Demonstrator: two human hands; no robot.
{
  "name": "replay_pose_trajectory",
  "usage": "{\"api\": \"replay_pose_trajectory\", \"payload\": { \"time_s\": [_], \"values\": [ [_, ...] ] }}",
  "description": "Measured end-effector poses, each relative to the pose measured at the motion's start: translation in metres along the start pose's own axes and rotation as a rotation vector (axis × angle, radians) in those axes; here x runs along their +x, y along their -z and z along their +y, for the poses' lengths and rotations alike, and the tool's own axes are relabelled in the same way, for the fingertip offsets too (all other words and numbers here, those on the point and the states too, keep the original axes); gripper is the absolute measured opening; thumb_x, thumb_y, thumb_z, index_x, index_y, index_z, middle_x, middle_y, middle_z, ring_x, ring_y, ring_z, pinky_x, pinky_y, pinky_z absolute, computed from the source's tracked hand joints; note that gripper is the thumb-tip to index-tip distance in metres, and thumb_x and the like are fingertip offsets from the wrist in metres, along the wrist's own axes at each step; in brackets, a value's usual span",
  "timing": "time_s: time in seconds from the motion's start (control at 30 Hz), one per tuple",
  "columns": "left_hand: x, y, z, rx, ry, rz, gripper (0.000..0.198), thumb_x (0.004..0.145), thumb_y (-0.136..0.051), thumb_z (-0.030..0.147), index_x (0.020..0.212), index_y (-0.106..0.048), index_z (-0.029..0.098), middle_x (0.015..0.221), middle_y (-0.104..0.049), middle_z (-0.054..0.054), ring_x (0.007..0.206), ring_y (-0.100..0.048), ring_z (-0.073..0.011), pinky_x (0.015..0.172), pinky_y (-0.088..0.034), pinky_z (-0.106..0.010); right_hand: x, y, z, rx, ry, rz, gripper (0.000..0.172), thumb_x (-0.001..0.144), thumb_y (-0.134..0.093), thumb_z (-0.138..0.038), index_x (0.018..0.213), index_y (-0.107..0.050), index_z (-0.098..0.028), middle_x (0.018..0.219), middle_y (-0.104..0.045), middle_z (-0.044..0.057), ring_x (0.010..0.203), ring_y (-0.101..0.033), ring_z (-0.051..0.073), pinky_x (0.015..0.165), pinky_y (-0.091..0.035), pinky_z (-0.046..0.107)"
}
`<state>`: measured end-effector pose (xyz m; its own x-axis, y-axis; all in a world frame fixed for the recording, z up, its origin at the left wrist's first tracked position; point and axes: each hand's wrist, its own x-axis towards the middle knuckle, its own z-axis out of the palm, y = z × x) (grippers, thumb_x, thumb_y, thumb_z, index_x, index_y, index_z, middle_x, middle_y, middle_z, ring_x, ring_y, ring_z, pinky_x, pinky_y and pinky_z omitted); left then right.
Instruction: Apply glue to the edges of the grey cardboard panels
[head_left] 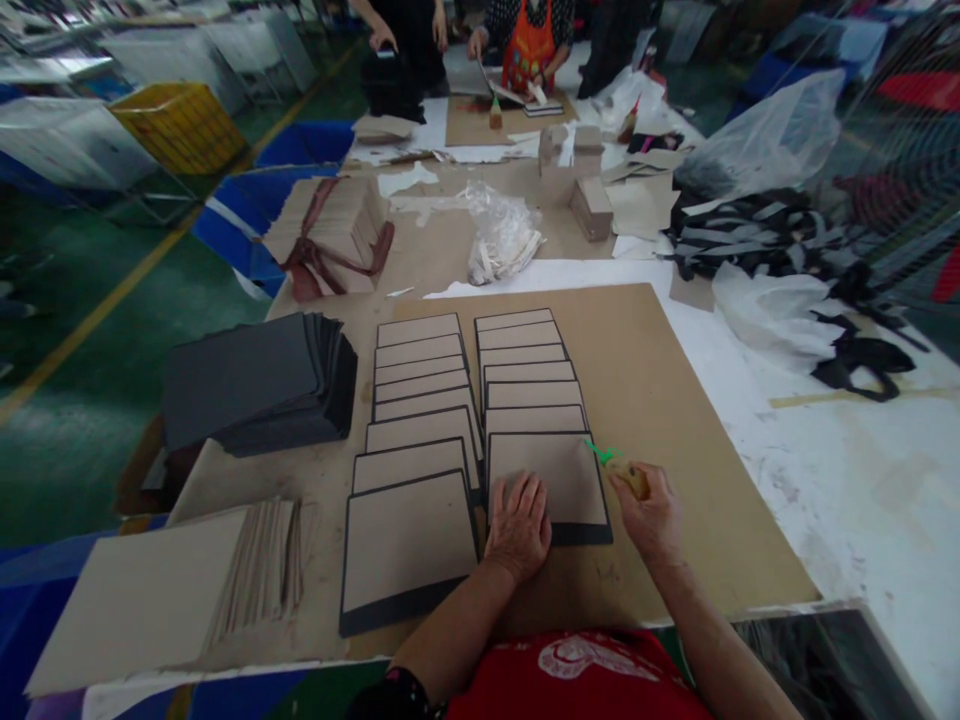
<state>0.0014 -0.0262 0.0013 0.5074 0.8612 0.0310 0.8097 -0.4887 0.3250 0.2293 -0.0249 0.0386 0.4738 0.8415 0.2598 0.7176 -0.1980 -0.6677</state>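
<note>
My left hand (520, 525) lies flat with its fingers spread on the nearest board of the right column, a beige cardboard panel (536, 465) with a dark border. My right hand (654, 510) is closed around a small yellowish glue bottle (628, 478). Its green nozzle (602, 452) points left, over the upper right edge of that same panel. Whether the tip touches the panel I cannot tell. To the left, a second column of overlapping dark-edged panels (411, 530) runs away from me.
At the left are a stack of dark sheets (240, 380), a fanned pile of beige boards (142, 590) and a tied bundle of boards (337, 225). A clear plastic bag (501, 230) lies beyond the panels. Black strips (757, 235) are heaped at the right. Other people stand at the far end.
</note>
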Motion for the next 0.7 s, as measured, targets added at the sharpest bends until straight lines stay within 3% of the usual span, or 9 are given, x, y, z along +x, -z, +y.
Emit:
{"api": "replay_pose_trajectory", "payload": {
  "time_s": [0.13,0.43,0.7],
  "values": [
    [0.0,0.0,0.0,-0.009,-0.002,0.0,0.055,0.097,-0.036,0.04,0.147,-0.036,0.019,0.155,-0.042,-0.008,0.147,-0.026,-0.0243,0.124,-0.01,-0.056,0.003,0.001,-0.004,-0.054,0.044,-0.004,0.034,0.085,-0.059,-0.054,0.096,-0.063,-0.021,0.094,-0.064,0.006,0.081,-0.06,0.02,0.068,-0.045,0.031],
    [0.0,-0.003,0.0,0.021,-0.02,0.033,0.054,0.097,-0.036,0.041,0.146,-0.039,0.018,0.154,-0.043,-0.008,0.145,-0.029,-0.0254,0.122,-0.017,-0.058,0.006,-0.001,-0.004,-0.178,0.152,0.007,0.037,0.09,-0.054,-0.055,0.094,-0.064,-0.02,0.092,-0.066,0.007,0.078,-0.061,0.019,0.063,-0.042,0.028],
    [-0.001,-0.004,-0.001,-0.014,-0.011,0.035,0.054,0.098,-0.035,0.04,0.146,-0.038,0.018,0.154,-0.043,-0.009,0.145,-0.029,-0.0256,0.121,-0.016,-0.059,0.0,-0.007,-0.014,-0.182,0.246,-0.051,0.026,0.092,-0.055,-0.045,0.098,-0.062,-0.021,0.092,-0.066,0.006,0.079,-0.061,0.02,0.063,-0.043,0.028]
  ]
}}
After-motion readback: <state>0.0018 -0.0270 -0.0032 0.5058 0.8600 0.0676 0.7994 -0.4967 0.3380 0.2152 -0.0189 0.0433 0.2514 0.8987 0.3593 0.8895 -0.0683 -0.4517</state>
